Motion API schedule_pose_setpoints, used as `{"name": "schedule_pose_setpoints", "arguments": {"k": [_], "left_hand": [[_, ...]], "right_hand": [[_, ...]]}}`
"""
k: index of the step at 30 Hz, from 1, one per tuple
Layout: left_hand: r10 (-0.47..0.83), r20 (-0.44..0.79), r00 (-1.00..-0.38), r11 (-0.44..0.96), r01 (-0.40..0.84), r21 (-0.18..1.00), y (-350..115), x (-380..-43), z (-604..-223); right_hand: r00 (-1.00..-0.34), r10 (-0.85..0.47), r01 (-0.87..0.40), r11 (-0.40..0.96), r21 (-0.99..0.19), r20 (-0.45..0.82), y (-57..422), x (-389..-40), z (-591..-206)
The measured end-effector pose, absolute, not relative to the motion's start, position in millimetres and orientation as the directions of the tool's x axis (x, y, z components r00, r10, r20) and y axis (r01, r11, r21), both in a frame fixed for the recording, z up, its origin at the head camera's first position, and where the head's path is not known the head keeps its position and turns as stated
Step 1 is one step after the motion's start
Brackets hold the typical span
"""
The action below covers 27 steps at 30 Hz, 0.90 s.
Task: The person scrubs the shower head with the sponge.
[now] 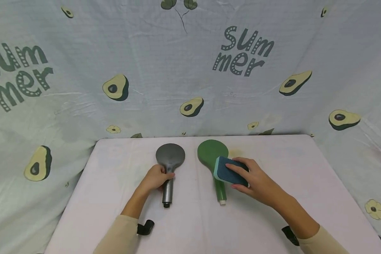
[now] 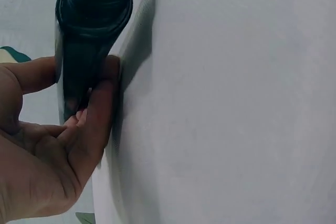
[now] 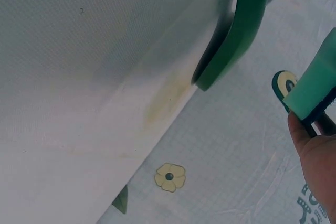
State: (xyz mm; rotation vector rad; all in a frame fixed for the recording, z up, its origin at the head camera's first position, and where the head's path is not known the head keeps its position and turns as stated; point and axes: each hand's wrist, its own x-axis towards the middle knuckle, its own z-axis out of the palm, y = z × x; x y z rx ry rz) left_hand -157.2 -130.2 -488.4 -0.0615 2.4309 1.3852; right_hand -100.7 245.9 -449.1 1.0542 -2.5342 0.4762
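A grey shower head lies with its round head toward the back of the table. My left hand grips its handle, thumb on top and fingers on the far side; the threaded end shows close up in the left wrist view. To the right lies a green shower head with a white tip on its handle. My right hand holds a sponge, dark blue on one face and light teal on the other, above the green handle. In the right wrist view the sponge stands apart from the green shower head.
The shower heads lie on a white-covered table. A yellowish stain marks the cloth beside the green head. Behind the table hangs a pale curtain printed with avocados and lettering. Dark straps with small devices sit at both wrists.
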Motion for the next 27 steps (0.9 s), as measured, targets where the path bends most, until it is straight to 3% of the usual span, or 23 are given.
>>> {"name": "schedule_pose_setpoints", "arguments": {"k": [7,17,27], "left_hand": [[0.270,-0.328,-0.905,0.210,-0.277,0.938,-133.2,-155.5,-486.9],[0.280,-0.321,-0.905,0.051,-0.320,0.946,-121.5,-155.2,-486.8],[0.242,-0.164,-0.956,-0.035,-0.178,0.983,-100.7,-152.8,-465.4]], "right_hand": [[-0.676,-0.598,-0.714,0.677,-0.179,0.430,247.8,-100.6,-450.2],[-0.701,-0.576,-0.691,0.695,-0.199,0.421,250.2,-102.4,-448.3],[-0.712,-0.525,-0.661,0.725,-0.193,0.466,244.7,-119.9,-430.6]]}}
